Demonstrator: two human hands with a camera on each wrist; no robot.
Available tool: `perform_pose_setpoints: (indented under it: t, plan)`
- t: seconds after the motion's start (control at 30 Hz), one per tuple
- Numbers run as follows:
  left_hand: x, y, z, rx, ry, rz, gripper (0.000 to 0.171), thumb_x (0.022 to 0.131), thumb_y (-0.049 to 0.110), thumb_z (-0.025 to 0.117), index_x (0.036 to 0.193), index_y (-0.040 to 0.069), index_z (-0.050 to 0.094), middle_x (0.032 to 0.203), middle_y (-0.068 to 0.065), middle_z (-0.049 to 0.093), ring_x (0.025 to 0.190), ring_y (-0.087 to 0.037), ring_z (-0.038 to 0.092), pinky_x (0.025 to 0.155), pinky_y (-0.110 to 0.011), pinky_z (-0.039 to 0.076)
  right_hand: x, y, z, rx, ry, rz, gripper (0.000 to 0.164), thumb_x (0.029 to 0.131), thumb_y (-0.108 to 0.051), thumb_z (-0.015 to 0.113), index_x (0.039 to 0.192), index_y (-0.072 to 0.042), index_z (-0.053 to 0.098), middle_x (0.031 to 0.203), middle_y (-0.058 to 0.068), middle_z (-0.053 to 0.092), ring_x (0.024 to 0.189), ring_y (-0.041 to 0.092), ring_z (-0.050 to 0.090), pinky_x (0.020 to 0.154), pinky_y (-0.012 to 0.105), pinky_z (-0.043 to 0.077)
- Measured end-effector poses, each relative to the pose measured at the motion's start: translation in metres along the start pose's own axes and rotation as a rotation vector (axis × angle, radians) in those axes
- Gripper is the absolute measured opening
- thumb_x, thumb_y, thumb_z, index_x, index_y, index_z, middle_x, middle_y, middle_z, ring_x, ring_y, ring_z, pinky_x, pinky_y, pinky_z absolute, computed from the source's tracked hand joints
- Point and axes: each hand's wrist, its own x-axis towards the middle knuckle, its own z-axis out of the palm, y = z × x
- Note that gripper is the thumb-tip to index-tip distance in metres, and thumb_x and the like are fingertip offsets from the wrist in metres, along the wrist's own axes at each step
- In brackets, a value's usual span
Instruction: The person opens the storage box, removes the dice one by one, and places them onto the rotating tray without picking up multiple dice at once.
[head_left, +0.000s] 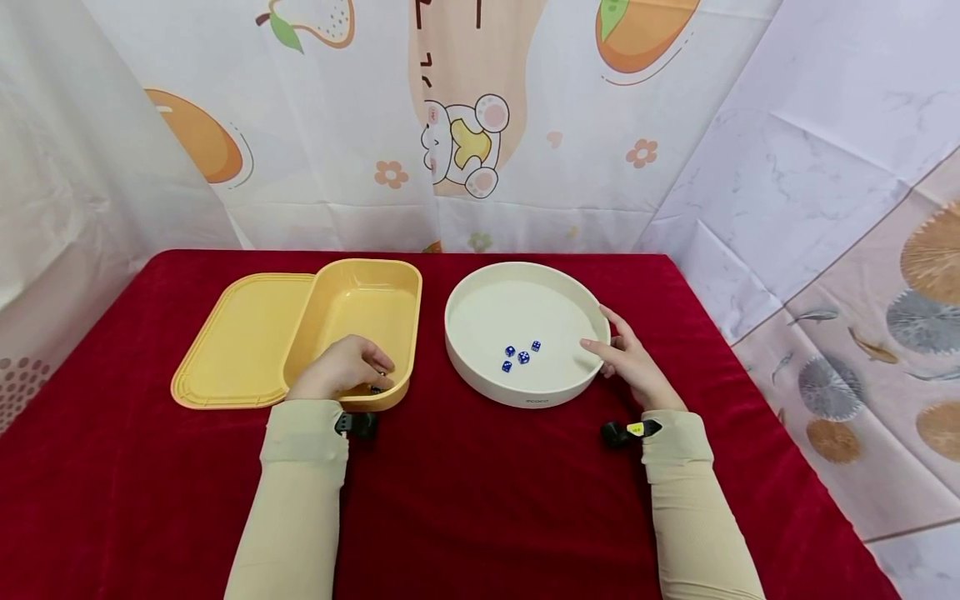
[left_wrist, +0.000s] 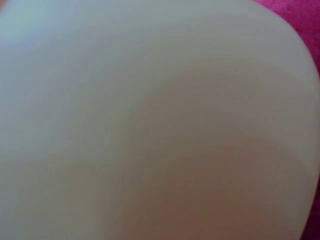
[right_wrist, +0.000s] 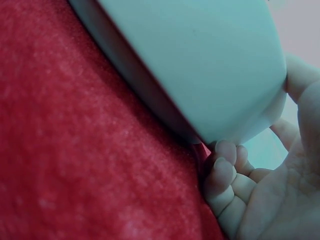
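Note:
My left hand [head_left: 348,367] reaches into the near end of a yellow rectangular box [head_left: 375,312]. Its fingers are bent and pinch a small dark die, largely hidden by them; blue dice [head_left: 377,389] show just under the fingertips. The left wrist view is filled by a blurred pale surface. My right hand [head_left: 626,354] grips the right side of a round cream tray [head_left: 517,292], thumb over the rim and other fingers outside. In the right wrist view, curled fingertips [right_wrist: 222,172] touch the tray's lower edge. Several blue dice [head_left: 523,357] with white pips lie inside the tray.
A flat yellow lid [head_left: 243,342] lies left of the box, with the box's side overlapping it. Everything stands on a red cloth-covered table [head_left: 480,500]. A printed curtain [head_left: 337,125] hangs behind the table's far edge, and another sheet [head_left: 825,250] hangs at the right.

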Motion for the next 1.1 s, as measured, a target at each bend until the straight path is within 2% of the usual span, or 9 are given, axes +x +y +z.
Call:
perform_pose_setpoints:
  t: [0.27,0.57,0.7,0.93,1.1]
  plan:
    - [0.0013,-0.0011,0.0001,0.002,0.006,-0.008,0.026,0.083,0.011,0.078,0.103,-0.003,0.072,0.104,-0.015,0.072,0.092,-0.021,0.060,0.075,-0.028,0.049,0.0005,0.0008,-0.0001,-0.008,-0.002,-0.004,0.082,0.093,-0.030,0.068,0.159,-0.027,0.018,0.093,0.006,0.046,0.062,0.009,0.050,0.062,0.022,0.046]
    - [0.0016,-0.0017,0.0001,0.002,0.040,-0.020,0.027,0.084,0.016,0.077,0.104,-0.001,0.071,0.095,-0.010,0.071,0.075,-0.017,0.056,0.067,-0.027,0.047,-0.0010,-0.0017,0.0000,-0.002,-0.004,-0.004,0.082,0.094,-0.029,0.067,0.159,-0.027,0.017,0.093,0.006,0.046,0.063,0.009,0.050,0.062,0.022,0.046]
    - [0.0002,-0.0002,-0.0002,-0.017,0.057,-0.021,0.028,0.087,0.019,0.075,0.106,0.000,0.071,0.097,-0.010,0.072,0.079,-0.017,0.059,0.070,-0.027,0.047,-0.0008,-0.0011,-0.0004,-0.003,-0.004,-0.004,0.082,0.094,-0.029,0.067,0.159,-0.027,0.018,0.093,0.006,0.046,0.063,0.009,0.050,0.062,0.022,0.046]
    - [-0.0005,0.0029,-0.0017,0.023,0.146,0.004,0.029,0.092,0.025,0.070,0.111,0.003,0.071,0.105,-0.013,0.072,0.090,-0.022,0.062,0.077,-0.029,0.048,0.0003,0.0005,0.0000,-0.001,0.001,0.003,0.081,0.093,-0.030,0.067,0.159,-0.027,0.019,0.094,0.007,0.046,0.063,0.009,0.050,0.061,0.022,0.046]
    - [-0.0019,0.0063,-0.0028,0.008,0.220,-0.017,0.032,0.094,0.028,0.068,0.115,0.005,0.069,0.113,-0.015,0.069,0.098,-0.027,0.061,0.082,-0.034,0.048,0.0002,-0.0003,0.0005,-0.001,0.001,0.001,0.082,0.093,-0.030,0.068,0.159,-0.027,0.019,0.094,0.007,0.046,0.062,0.009,0.049,0.061,0.022,0.046]
